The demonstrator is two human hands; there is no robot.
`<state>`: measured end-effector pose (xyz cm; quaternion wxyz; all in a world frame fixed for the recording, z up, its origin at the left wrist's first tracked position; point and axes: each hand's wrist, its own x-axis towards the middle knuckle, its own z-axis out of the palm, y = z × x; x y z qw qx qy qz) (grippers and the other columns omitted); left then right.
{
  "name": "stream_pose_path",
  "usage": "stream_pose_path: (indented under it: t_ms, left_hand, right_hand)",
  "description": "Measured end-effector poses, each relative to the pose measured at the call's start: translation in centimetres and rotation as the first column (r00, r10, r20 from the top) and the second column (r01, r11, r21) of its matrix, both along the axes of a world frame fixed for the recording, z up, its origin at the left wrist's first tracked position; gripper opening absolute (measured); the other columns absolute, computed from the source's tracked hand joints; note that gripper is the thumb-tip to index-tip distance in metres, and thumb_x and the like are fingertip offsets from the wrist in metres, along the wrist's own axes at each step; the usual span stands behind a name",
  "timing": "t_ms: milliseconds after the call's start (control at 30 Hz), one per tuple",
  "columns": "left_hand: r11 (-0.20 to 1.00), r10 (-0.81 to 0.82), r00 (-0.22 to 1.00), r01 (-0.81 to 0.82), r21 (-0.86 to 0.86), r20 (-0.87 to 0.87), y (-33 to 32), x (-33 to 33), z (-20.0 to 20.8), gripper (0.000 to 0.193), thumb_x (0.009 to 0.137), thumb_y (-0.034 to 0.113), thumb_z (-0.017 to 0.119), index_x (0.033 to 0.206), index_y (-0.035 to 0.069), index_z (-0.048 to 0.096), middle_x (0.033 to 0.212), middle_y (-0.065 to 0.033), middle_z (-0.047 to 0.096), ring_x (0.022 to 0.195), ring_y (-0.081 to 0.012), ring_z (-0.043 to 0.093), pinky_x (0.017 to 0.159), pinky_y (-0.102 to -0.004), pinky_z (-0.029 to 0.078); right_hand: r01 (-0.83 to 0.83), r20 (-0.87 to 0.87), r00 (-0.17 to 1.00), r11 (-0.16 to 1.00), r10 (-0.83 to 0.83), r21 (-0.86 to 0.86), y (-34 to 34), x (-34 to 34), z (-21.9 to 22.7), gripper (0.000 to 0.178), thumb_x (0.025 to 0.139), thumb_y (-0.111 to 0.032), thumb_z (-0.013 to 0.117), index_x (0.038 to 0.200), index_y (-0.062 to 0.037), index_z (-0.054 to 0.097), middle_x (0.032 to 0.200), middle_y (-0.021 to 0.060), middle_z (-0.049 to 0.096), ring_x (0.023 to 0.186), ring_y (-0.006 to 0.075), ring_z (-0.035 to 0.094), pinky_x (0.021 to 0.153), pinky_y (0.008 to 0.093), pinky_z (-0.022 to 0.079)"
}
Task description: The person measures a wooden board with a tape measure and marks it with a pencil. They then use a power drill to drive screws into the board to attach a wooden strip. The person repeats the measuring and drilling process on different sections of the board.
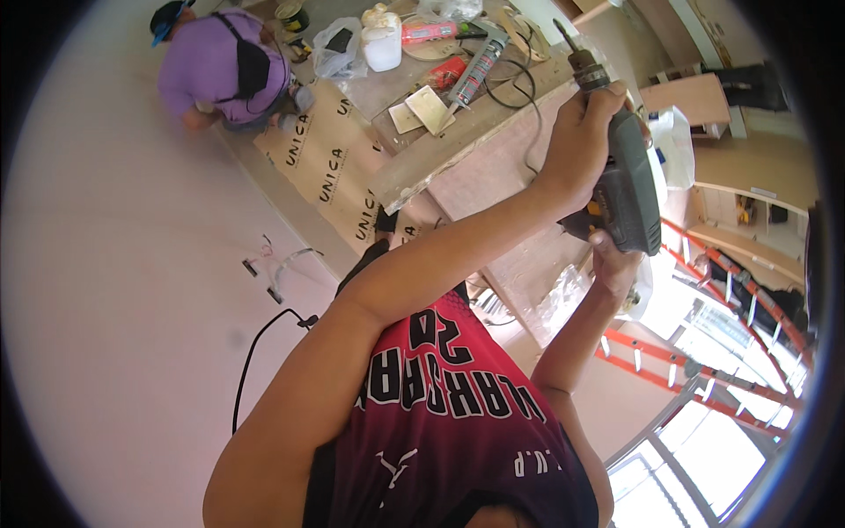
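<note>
A dark green and black hammer drill [632,189] is held up at the right, its long bit [563,33] pointing up and toward the far side. My left hand [591,132] wraps round the front of the drill body, just behind the chuck [591,72]. Lower down, at the rear of the drill, my right hand [614,262] is closed on the handle. Most of the handle and the right fingers are hidden behind the drill body. The bit's tip is apart from any surface I can make out.
A worktable [493,136] carries a sealant tube [480,72], a white jug [382,44], pale square pieces [429,109] and a black cable [533,92]. A co-worker in purple [211,66] is at the far left. Orange ladders [647,348] stand at the right. Printed brown sheeting [321,163] covers the floor.
</note>
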<state>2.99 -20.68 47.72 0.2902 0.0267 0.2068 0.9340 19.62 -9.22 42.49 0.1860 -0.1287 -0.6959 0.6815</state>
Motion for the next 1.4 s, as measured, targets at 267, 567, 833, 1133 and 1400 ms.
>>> stream_pose_path:
  t_ms: [267,567,833,1133,1400]
  left_hand:
    - [0.992,0.097,0.979,-0.11,0.067,0.178,0.4,-2.0,-4.0,0.041,0.104,0.05,0.056,0.1,0.01,0.055,0.084,-0.0113,0.069,0.076,-0.0228,0.069,0.073,-0.0373,0.058]
    - [0.962,0.222,0.927,-0.259,0.089,0.302,1.2,-3.1,-7.6,0.04,0.101,0.052,0.06,0.101,0.012,0.055,0.09,-0.01,0.068,0.085,-0.0223,0.069,0.078,-0.0383,0.058]
    - [0.948,0.228,0.891,-0.294,0.118,0.392,0.6,-5.1,-11.7,0.041,0.104,0.053,0.056,0.105,0.011,0.055,0.099,-0.0104,0.07,0.094,-0.0229,0.067,0.082,-0.0392,0.058]
    - [0.348,0.122,0.983,-0.175,-0.921,-0.14,-11.0,-4.4,-28.3,0.031,0.104,0.031,0.06,0.119,0.004,0.062,0.113,-0.0144,0.071,0.104,-0.0294,0.068,0.093,-0.0419,0.054]
    - [-0.074,-0.29,0.842,-0.493,-0.867,-0.455,-13.2,-3.4,-36.7,0.037,0.084,0.01,0.077,0.12,0.011,0.069,0.115,-0.0146,0.067,0.109,-0.0331,0.064,0.091,-0.0442,0.052]
  right_hand:
    - [-0.164,0.238,0.963,0.977,0.128,0.136,1.1,-4.9,0.3,0.05,0.083,-0.012,0.086,0.124,0.0036,0.063,0.097,0.0095,0.068,0.088,0.017,0.065,0.078,0.0317,0.052]
    - [-0.35,0.349,0.898,0.915,0.267,0.202,4.0,-8.6,-0.1,0.031,0.083,-0.004,0.079,0.111,0.0031,0.071,0.096,0.0108,0.074,0.087,0.0172,0.07,0.081,0.0313,0.053]
    - [-0.467,0.493,0.786,0.881,0.374,0.076,4.4,-12.9,-0.7,0.036,0.083,-0.002,0.074,0.118,0.0053,0.069,0.098,0.0115,0.076,0.081,0.0152,0.069,0.076,0.0295,0.054]
    - [-0.71,0.714,0.576,0.676,0.397,0.198,3.1,-18.4,-3.7,0.067,0.085,-0.001,0.074,0.147,-0.003,0.051,0.118,0.0162,0.075,0.112,0.0239,0.072,0.096,0.0355,0.053]
    - [-0.858,0.807,0.418,0.472,0.417,0.2,0.4,-21.9,-8.3,0.068,0.085,-0.001,0.073,0.148,-0.0061,0.049,0.109,0.0213,0.075,0.108,0.035,0.074,0.093,0.0383,0.054]
